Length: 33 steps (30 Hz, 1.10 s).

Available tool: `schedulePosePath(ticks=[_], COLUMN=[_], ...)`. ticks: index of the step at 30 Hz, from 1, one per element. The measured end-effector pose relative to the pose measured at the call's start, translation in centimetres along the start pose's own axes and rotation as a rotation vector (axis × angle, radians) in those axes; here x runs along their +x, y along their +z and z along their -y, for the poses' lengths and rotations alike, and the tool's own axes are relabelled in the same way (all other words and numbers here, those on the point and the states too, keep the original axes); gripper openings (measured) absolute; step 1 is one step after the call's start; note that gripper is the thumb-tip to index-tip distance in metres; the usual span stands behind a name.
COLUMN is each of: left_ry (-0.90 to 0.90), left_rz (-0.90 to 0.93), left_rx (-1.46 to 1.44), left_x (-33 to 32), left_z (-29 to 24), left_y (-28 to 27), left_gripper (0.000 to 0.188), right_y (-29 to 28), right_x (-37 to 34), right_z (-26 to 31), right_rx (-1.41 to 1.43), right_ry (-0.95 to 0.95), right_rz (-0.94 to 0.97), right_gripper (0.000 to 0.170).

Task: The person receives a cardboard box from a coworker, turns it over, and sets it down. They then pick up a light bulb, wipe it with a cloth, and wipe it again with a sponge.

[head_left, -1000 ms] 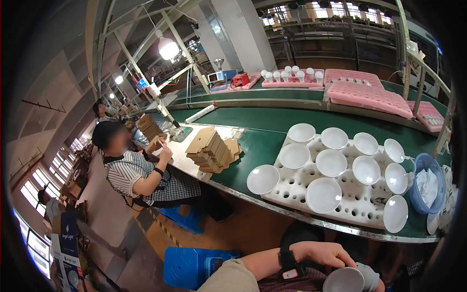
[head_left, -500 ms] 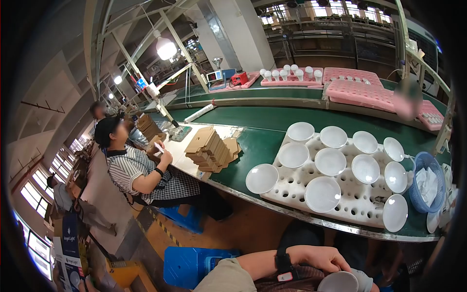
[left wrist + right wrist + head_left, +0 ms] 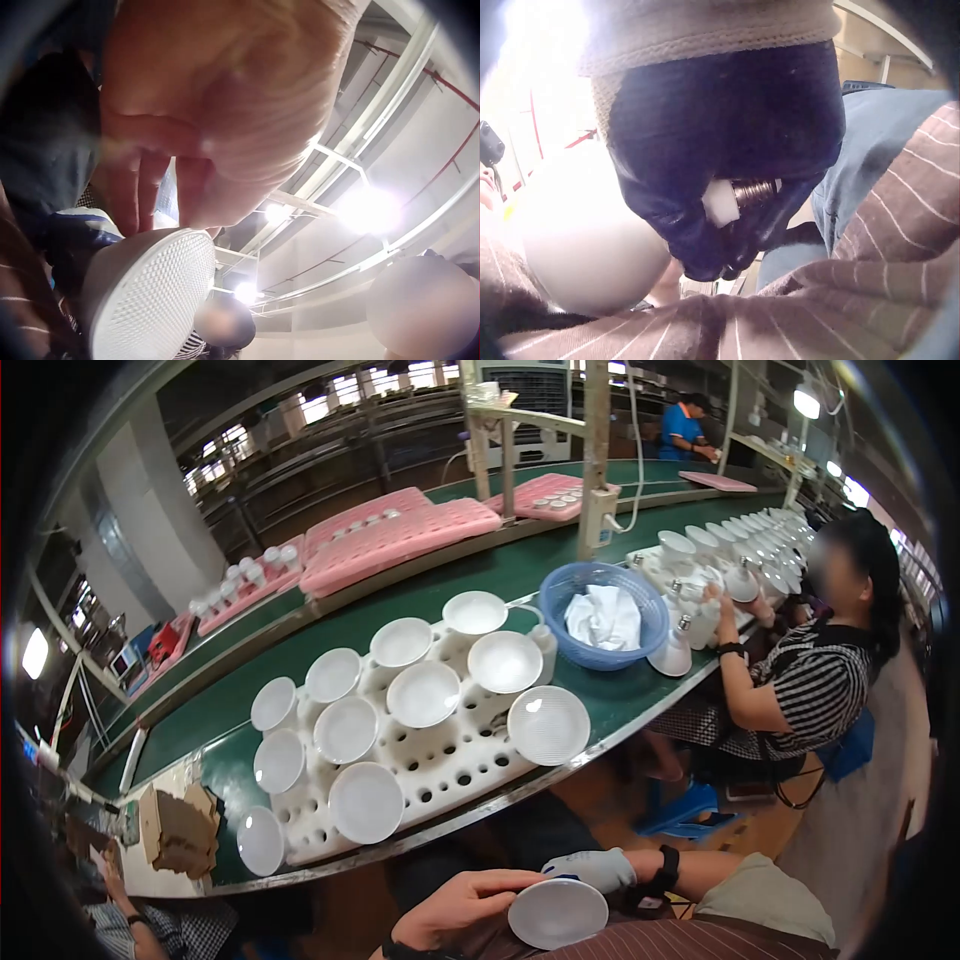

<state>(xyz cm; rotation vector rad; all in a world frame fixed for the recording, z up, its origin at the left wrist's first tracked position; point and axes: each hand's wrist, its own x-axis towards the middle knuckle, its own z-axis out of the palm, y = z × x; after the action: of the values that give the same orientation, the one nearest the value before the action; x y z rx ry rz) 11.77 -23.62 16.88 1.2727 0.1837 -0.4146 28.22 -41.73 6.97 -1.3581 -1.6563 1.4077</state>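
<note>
A white reflector bulb (image 3: 558,915) with a round, textured face is between my two hands, low in front of my body. Its face is turned up towards the head camera. My bare left hand (image 3: 460,905) holds its rim, fingers reaching along the upper edge. The left wrist view shows the patterned lens (image 3: 161,296), with fingertips partly hidden behind the rim. My right hand (image 3: 592,870), in a grey glove with a dark blue coated palm, grips the bulb's neck. Between the gloved fingers the metal screw base (image 3: 754,193) shows.
A white foam tray (image 3: 440,775) carries several reflector bulbs, faces up, on the green bench. Beside it stand a blue basket (image 3: 555,605) with a white cloth and a small bottle (image 3: 543,650). Pink trays (image 3: 400,545) lie behind. People sit at both sides; cardboard pieces (image 3: 175,830) are stacked left.
The head view has swung right, bringing the basket and the person on the right into view. The bulb stays in both hands; my left fingers now lie straighter along its rim.
</note>
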Motion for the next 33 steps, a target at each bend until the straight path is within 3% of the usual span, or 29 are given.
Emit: schedulePosePath(ticks=[2, 5, 7, 12, 14, 16, 19, 20, 22, 23, 26, 27, 28, 31, 33], left_ry=[0.001, 0.047, 0.111, 0.225, 0.258, 0.162, 0.437, 0.438, 0.647, 0.359, 0.383, 0.398, 0.405, 0.399, 0.386], left_rz=[-0.025, -0.105, -0.18, -0.176, -0.173, -0.208, -0.233, -0.238, -0.286, -0.383, -0.386, -0.381, -0.382, -0.424, -0.471], left_rx=[0.019, -0.051, -0.202, -0.218, 0.103, 0.146, -0.109, -0.106, 0.549, 0.467, 0.47, 0.47, 0.467, 0.455, 0.445], left_x=[0.2, 0.9, 1.3, 2.9, 3.6, 4.5, 5.0, 5.3, 5.8, 5.2, 6.7, 7.7, 8.2, 8.1, 7.3], left_z=[0.1, 2.2, 3.5, 5.6, 5.7, 6.7, 11.1, 12.3, 12.4, 10.7, 10.2, 9.8, 9.8, 10.7, 11.9], left_y=[-0.2, -0.8, -1.0, -1.1, -0.1, 0.2, -0.8, -1.4, -1.9, -0.8, -2.0, -2.2, -2.6, -3.9, -5.2], left_gripper=[0.034, 0.038, 0.049, 0.059, 0.059, 0.055, 0.046, 0.046, 0.056, 0.048, 0.048, 0.049, 0.049, 0.049, 0.049], right_y=[0.0, 0.2, 0.0, 0.0, 0.1, 0.3, 0.5, 0.5, 0.4, 0.4, 1.1, 1.3, 1.6, -0.5, -3.2], right_x=[-0.5, -1.3, -1.2, -0.7, -0.5, 0.0, 1.5, 2.0, 3.0, 3.5, 4.6, 4.8, 5.0, 3.1, 1.2], right_z=[-0.4, -0.7, -0.7, -0.7, -0.7, -0.6, -0.5, -0.5, -0.4, -0.4, -1.6, -2.1, -1.4, 1.3, 3.4], right_rx=[0.034, 0.088, 0.104, 0.009, -0.029, -0.063, -0.118, -0.137, -0.18, -0.199, -0.108, -0.216, -0.188, -0.276, -0.292], right_ry=[0.02, 0.037, 0.082, 0.056, 0.045, 0.029, -0.008, -0.02, -0.042, -0.051, -0.082, -0.109, -0.004, 0.232, 0.204], right_rz=[-0.007, -0.259, -0.27, -0.286, -0.295, -0.292, -0.277, -0.274, -0.271, -0.27, -0.358, -0.32, -0.329, -0.096, -0.149], right_gripper=[0.037, 0.044, 0.042, 0.041, 0.041, 0.041, 0.04, 0.04, 0.04, 0.04, 0.039, 0.043, 0.049, 0.054, 0.051])
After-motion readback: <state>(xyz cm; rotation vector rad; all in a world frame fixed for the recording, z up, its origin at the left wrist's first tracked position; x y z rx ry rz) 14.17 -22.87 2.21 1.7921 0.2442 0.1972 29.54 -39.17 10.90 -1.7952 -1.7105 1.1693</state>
